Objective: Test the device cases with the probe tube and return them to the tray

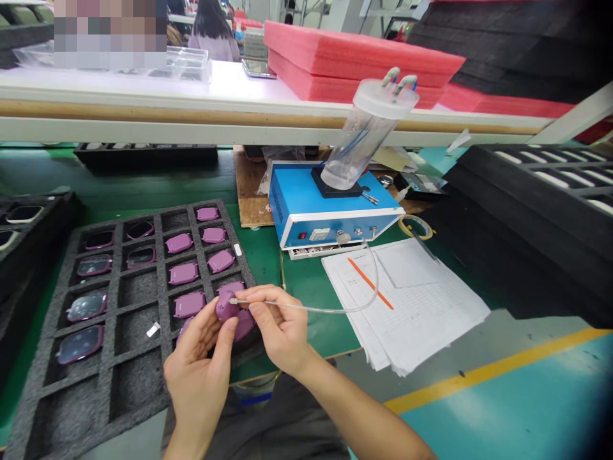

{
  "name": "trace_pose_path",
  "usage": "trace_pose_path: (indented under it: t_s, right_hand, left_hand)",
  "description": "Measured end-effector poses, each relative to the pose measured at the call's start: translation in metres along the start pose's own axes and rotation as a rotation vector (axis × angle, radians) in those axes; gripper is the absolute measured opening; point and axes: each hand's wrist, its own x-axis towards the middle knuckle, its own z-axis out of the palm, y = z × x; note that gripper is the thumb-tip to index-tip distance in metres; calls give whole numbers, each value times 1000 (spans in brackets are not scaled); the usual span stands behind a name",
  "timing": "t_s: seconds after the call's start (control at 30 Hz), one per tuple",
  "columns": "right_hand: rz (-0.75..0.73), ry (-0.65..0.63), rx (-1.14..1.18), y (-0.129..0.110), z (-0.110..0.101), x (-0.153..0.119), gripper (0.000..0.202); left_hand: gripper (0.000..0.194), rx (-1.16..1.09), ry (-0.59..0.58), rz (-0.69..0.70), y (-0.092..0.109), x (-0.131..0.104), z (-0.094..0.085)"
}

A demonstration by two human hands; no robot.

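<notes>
My left hand (204, 358) is closed on a small purple watch case (224, 306), held up over the near right corner of a grey foam tray (138, 306). With my right hand (280, 322) I pinch the end of a thin clear tube (330, 311), its tip against the side of the case. That tube runs to the front of a blue box-shaped machine (335, 211). Purple cases (183, 273) fill the tray's right columns, and several with dark glass faces (86, 306) lie at its left. My hands hide part of the tray's near right side.
A clear cylinder (357, 140) stands on the machine. Papers with an orange strip (407, 294) lie right of my hands. Black foam trays (541, 217) are stacked at right. Red foam (345, 61) rests on the shelf (230, 131) above. A person (213, 35) is in the background.
</notes>
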Motion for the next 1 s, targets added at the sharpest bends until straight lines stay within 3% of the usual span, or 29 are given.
trace_pose_path:
  t_s: [0.53, 0.67, 0.77, 0.83, 0.87, 0.9, 0.93, 1.0]
  right_hand:
    - [-13, -9, 21, 4, 2, 3, 13]
    - [129, -12, 19, -18, -9, -8, 20]
    - [469, -191, -52, -63, -48, -31, 35]
    - [715, -546, -129, -97, -86, -44, 30]
    - [796, -623, -170, -109, -108, -48, 29]
    - [823, -510, -270, -118, -129, -49, 30]
    - [777, -315, -441, -121, -149, -46, 33]
    - [509, 111, -909, -111, -183, -31, 34]
  left_hand:
    - [41, -1, -1, -1, -1, 0, 1]
    - [42, 13, 24, 10, 2, 2, 0]
    - [44, -31, 12, -5, 4, 4, -5]
    - [46, -75, -28, -13, 5, 7, -6]
    - [49, -79, -40, -1, 5, 7, -6]
    - [52, -72, -47, 22, 6, 7, -4]
    - [56, -64, -48, 49, 6, 7, -2]
    - [61, -90, -46, 84, 6, 5, 2]
